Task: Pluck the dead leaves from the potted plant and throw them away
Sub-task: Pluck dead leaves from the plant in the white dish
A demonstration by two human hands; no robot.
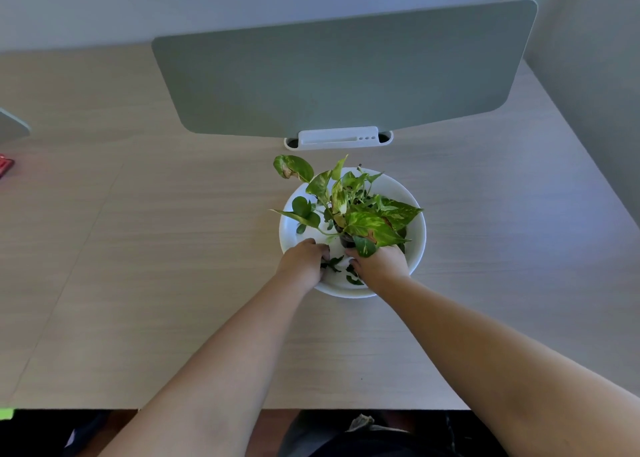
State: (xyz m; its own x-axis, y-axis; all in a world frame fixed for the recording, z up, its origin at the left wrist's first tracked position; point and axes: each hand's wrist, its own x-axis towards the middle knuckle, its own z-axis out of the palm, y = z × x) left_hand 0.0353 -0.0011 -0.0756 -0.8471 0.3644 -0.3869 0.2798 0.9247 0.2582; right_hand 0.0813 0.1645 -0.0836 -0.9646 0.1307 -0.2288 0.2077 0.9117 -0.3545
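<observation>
A small potted plant [349,207] with green and yellow variegated leaves stands in a white bowl [414,245] on the desk. One leaf [289,167] at the upper left has a brown, dried edge. Several dark loose leaves [334,262] lie on the bowl's near floor. My left hand [304,257] is inside the bowl's near left rim, fingers curled down onto those loose leaves. My right hand [379,262] reaches in at the near right, fingers curled by the plant's dark base, partly hidden under a leaf.
A grey-green divider panel [343,72] in a white clamp [337,138] stands right behind the bowl. The wooden desk [156,248] spreads to the left. A red object [5,166] sits at the far left edge. The desk's front edge runs just below my forearms.
</observation>
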